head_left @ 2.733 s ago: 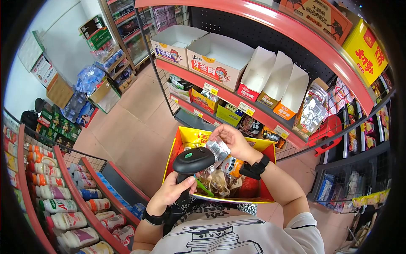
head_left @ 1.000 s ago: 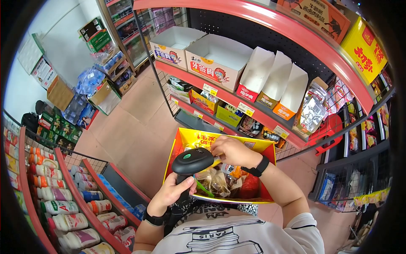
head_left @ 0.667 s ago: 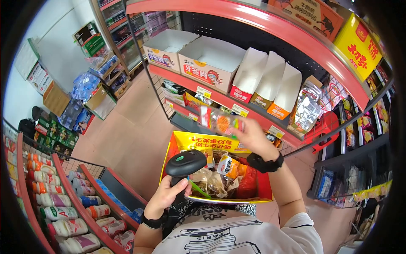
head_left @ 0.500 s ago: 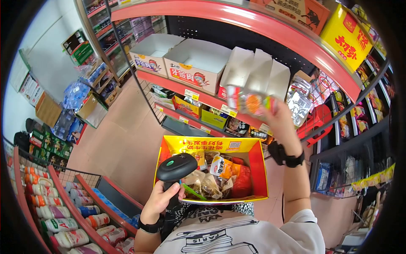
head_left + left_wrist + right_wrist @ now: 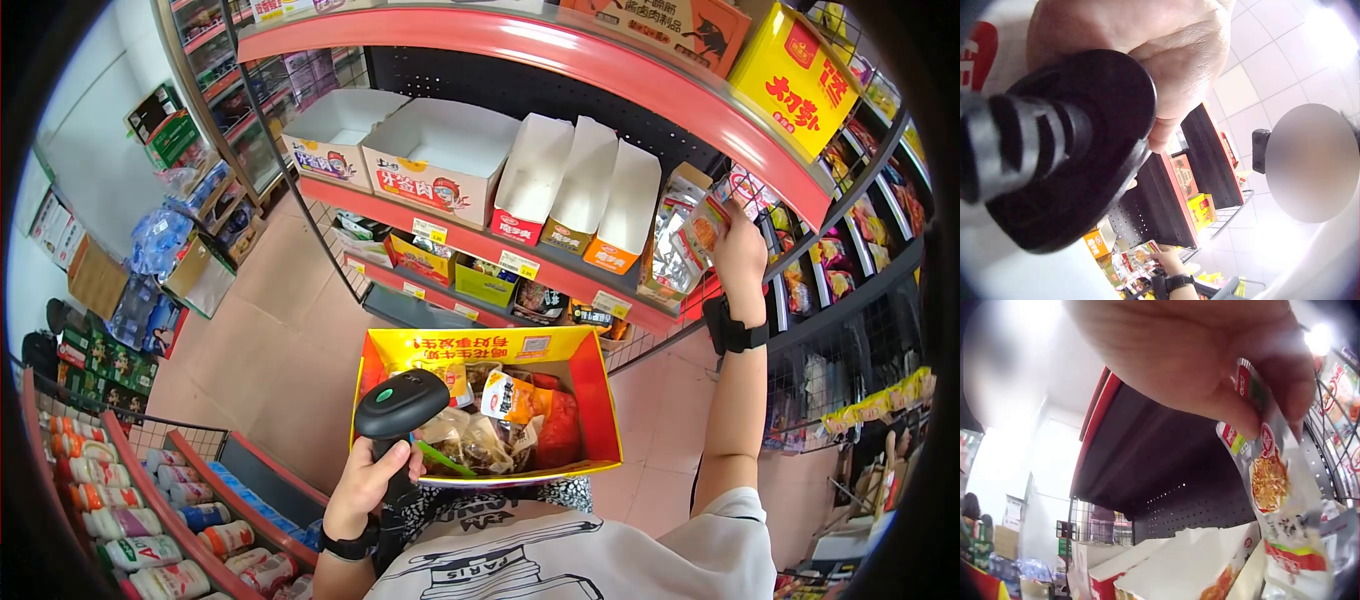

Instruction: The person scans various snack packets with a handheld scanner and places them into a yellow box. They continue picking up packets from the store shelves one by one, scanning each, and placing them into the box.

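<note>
My left hand (image 5: pixel 362 482) grips a black barcode scanner (image 5: pixel 402 404) by its handle, in front of the left end of a yellow and red box (image 5: pixel 601 400). Inside that box lie several snack packets, including an orange and white one (image 5: pixel 509 396). My right hand (image 5: pixel 742 258) reaches out to the right end of the shelf and pinches a shiny snack packet (image 5: pixel 1280 509) by its top. That packet hangs at a carton (image 5: pixel 659 292) of silver packets (image 5: pixel 668 247), overlapping it in the head view. In the left wrist view the scanner's handle end (image 5: pixel 1079 137) fills the foreground.
White cartons (image 5: pixel 431 160) and three narrow cartons (image 5: pixel 533 170) stand on the red-edged shelf (image 5: pixel 400 206). A wire side panel (image 5: pixel 800 235) borders the right end. Bottles (image 5: pixel 130 522) line a rack at lower left, and stacked goods (image 5: pixel 160 240) stand by the wall.
My right hand has lifted a packet out of the box and carried it up and right to the silver-packet carton. The view has shifted; my left hand keeps holding the scanner.
</note>
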The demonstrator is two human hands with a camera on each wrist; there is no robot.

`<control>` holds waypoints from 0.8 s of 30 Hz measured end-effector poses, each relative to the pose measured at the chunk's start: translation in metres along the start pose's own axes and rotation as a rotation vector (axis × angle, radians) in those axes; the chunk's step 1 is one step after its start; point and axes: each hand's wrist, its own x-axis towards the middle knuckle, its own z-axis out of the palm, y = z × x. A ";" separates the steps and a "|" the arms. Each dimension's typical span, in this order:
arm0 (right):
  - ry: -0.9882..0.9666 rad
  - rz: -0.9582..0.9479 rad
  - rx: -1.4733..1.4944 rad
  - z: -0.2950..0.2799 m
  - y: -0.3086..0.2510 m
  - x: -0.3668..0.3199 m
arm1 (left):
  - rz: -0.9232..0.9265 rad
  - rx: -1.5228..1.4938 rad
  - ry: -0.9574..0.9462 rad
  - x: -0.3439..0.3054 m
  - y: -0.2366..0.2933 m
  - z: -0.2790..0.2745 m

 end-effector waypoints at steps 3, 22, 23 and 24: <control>-0.005 0.016 -0.043 0.006 0.007 0.009 | -0.005 -0.002 -0.008 0.000 0.000 -0.001; 0.083 -0.252 -0.091 0.034 -0.027 -0.010 | -0.017 -0.009 -0.040 0.003 0.000 -0.002; 0.124 -0.351 0.094 0.034 -0.036 -0.014 | -0.014 -0.007 -0.038 0.003 0.001 -0.002; 0.068 -0.398 0.287 0.027 -0.051 -0.022 | -0.016 -0.006 -0.037 0.003 0.001 -0.002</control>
